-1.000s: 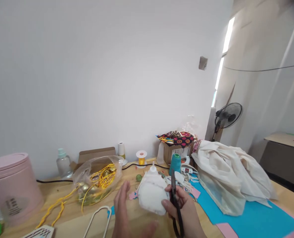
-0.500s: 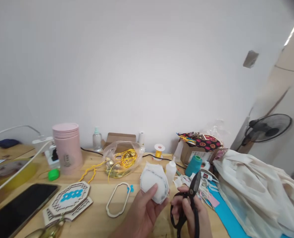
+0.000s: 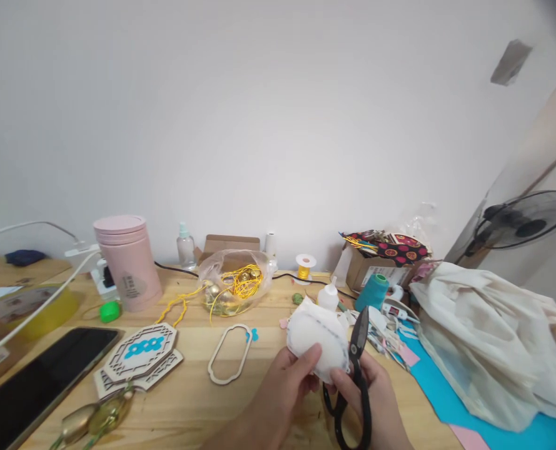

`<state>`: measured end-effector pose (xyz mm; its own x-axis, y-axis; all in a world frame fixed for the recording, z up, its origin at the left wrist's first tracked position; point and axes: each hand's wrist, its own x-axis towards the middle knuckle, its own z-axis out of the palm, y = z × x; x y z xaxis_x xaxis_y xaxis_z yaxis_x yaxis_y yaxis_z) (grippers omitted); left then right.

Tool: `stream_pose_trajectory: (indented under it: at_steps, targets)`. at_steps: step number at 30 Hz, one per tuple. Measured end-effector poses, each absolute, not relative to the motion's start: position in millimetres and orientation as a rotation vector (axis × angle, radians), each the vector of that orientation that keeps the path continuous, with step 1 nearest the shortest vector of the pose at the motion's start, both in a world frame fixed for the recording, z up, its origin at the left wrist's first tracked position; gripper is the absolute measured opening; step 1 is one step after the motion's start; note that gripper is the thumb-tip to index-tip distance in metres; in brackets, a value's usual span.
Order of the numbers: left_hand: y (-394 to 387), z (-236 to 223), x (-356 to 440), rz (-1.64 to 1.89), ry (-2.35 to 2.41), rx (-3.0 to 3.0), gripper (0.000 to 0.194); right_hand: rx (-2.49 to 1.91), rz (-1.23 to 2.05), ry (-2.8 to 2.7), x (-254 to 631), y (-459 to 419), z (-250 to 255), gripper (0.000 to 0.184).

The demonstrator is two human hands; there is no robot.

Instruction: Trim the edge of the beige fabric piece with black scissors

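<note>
My left hand [image 3: 282, 387] grips a white padded fabric piece [image 3: 316, 337] with a dark stitched outline, thumb on its front, low in the middle of the view. My right hand [image 3: 376, 400] holds black scissors [image 3: 357, 369] by the handles, blades pointing up and lying against the right edge of the fabric piece. A fingertip of my right hand also touches the piece's lower edge. Both hands hover just above the wooden table [image 3: 188, 400].
On the table lie a wooden oval frame [image 3: 230, 352], an octagonal wooden ornament [image 3: 137, 362], a phone [image 3: 39, 387], a pink canister [image 3: 127, 262], a plastic bag of gold bells and yellow cord [image 3: 233, 289], a glue bottle [image 3: 328, 296], a teal thread spool [image 3: 372, 291], cream cloth [image 3: 488, 337] on blue felt [image 3: 451, 400].
The view panned left and down. My left hand took hold of the fabric piece, which my right hand held earlier, and the scissors now lie against the piece's right edge.
</note>
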<state>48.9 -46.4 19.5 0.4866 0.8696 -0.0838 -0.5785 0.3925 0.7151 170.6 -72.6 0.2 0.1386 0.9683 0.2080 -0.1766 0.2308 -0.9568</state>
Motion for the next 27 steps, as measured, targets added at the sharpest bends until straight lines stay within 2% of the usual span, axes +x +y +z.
stream_pose_trajectory:
  at_steps: [5,10,14,18,21,24,27]
  targets:
    - [-36.2,23.9,36.4,0.935,0.512,0.808,0.024,-1.009,1.087,-1.131,177.5,-73.4,15.1,0.023]
    - [-21.6,33.9,18.2,0.849,0.698,0.934,0.047,-1.002,1.239,-1.318,184.1,-65.8,32.1,0.026]
    - [-24.0,32.6,19.9,0.742,0.66,0.922,0.037,-0.955,1.282,-1.463,189.4,-53.8,44.2,0.028]
    - [-28.1,31.4,22.6,0.768,0.507,0.588,0.021,-0.892,1.196,-1.461,201.6,-49.8,40.7,0.038]
    - [-26.3,26.9,20.3,0.731,0.446,0.292,0.021,-0.916,1.144,-1.45,207.5,-51.1,28.0,0.036]
    - [-23.3,21.7,16.5,0.665,0.473,0.183,0.014,-0.952,1.156,-1.444,204.3,-51.7,15.8,0.035]
    - [-21.6,22.1,14.3,0.627,0.48,0.099,0.017,-0.963,1.169,-1.34,196.0,-51.8,8.7,0.037]
